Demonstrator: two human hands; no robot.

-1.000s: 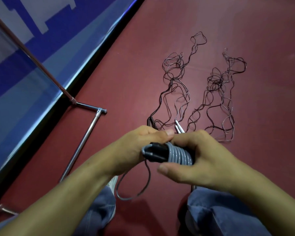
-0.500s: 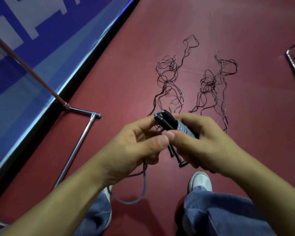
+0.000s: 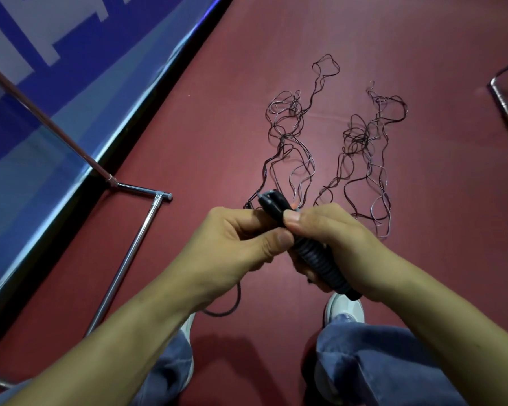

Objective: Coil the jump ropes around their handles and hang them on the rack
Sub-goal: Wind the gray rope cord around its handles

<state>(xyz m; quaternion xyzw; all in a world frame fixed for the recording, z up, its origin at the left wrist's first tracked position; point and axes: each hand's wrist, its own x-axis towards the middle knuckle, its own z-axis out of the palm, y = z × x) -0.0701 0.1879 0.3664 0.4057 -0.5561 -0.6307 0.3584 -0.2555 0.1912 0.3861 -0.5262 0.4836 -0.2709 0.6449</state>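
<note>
Shifted since half a second ago: left thumb closes onto coils | right hand [image 3: 345,244] grip wraps black jump-rope handles [image 3: 272,202] bound in grey cord [image 3: 317,256], keeping coils tight | left hand [image 3: 235,244] grip pinches cord beside them, slack tail [image 3: 232,306] looping below | chrome tube rack [image 3: 135,247] left of grip

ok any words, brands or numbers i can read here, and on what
None can be read. The blue banner carries pale block shapes, perhaps parts of large letters, cut off by the frame. The black handle shows no label.
</note>
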